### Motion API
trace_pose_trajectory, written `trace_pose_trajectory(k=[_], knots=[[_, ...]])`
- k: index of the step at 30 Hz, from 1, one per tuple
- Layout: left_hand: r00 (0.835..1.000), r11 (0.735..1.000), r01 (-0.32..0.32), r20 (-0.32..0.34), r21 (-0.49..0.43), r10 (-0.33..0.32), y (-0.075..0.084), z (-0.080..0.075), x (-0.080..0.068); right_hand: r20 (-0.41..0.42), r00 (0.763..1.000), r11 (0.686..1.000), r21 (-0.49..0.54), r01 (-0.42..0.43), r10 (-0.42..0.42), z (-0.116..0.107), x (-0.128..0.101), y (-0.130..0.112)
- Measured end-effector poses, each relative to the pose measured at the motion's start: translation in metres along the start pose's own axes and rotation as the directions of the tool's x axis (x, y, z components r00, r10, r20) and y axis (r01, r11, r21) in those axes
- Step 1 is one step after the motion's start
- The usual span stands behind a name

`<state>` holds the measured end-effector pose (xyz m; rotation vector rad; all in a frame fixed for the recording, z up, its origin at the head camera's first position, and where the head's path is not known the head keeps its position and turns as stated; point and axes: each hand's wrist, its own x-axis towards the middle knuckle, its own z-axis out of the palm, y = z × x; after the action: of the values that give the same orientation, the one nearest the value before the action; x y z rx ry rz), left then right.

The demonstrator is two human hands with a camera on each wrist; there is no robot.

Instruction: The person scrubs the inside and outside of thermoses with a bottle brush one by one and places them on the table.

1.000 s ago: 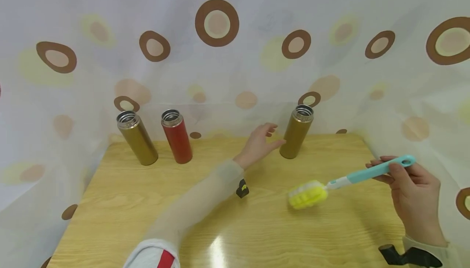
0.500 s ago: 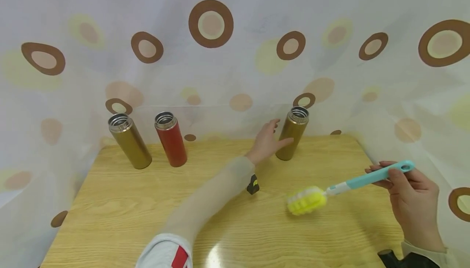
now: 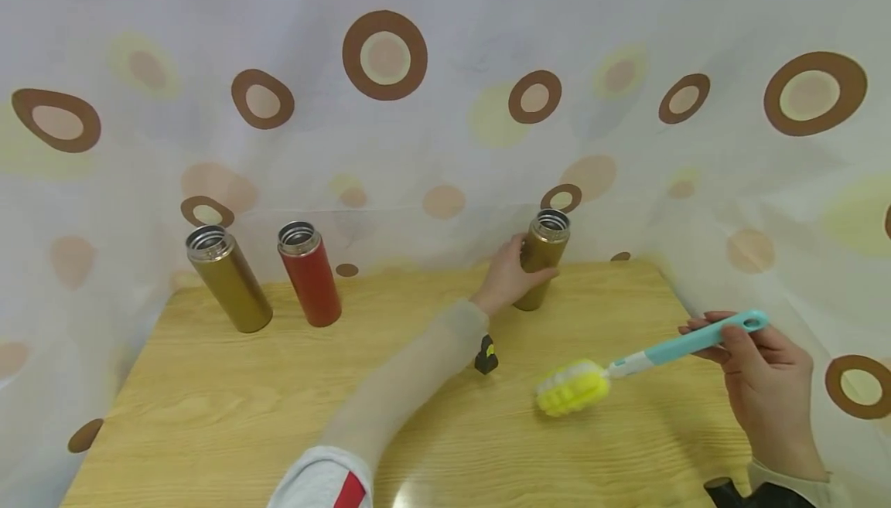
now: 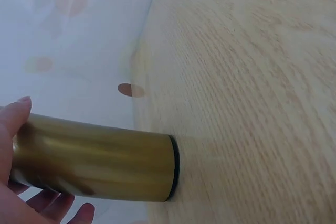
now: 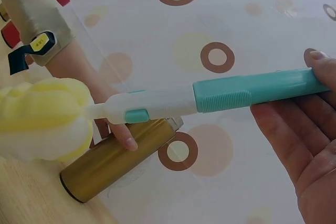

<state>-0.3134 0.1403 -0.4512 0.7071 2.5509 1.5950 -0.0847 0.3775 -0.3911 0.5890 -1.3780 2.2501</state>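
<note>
At the back right of the table stands a gold thermos bottle (image 3: 541, 254), its threaded steel mouth uncapped. My left hand (image 3: 506, 282) grips its body, thumb across the front and fingers round the far side. In the left wrist view the bottle's dark base (image 4: 174, 168) is right at the table surface. My right hand (image 3: 769, 388) holds a bottle brush (image 3: 685, 344) by its turquoise handle, between thumb and fingers. The brush's yellow-and-white sponge head (image 3: 572, 388) points left, over the table and in front of the bottle.
Another gold thermos bottle (image 3: 231, 284) and a red thermos bottle (image 3: 310, 276) stand uncapped at the back left of the wooden table (image 3: 209, 415). A white patterned sheet (image 3: 445, 144) hangs behind and along the sides.
My left hand has moved right and closed round the right-hand gold thermos bottle. The head view has shifted slightly; my right hand still holds the bottle brush in much the same pose.
</note>
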Motion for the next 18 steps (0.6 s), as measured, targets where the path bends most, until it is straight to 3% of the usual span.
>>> trace_pose_trajectory(k=[8, 18], knots=[[0.999, 0.999, 0.007, -0.038, -0.05, -0.009, -0.004, 0.006, -0.002, -0.013, 1.0, 1.0, -0.014, -0.007, 0.006, 0.0, -0.003, 0.003], [0.998, 0.995, -0.006, -0.066, -0.1, 0.0, -0.006, -0.002, -0.011, -0.034, 0.999, 1.0, -0.011, 0.003, -0.004, 0.002, -0.002, 0.005]])
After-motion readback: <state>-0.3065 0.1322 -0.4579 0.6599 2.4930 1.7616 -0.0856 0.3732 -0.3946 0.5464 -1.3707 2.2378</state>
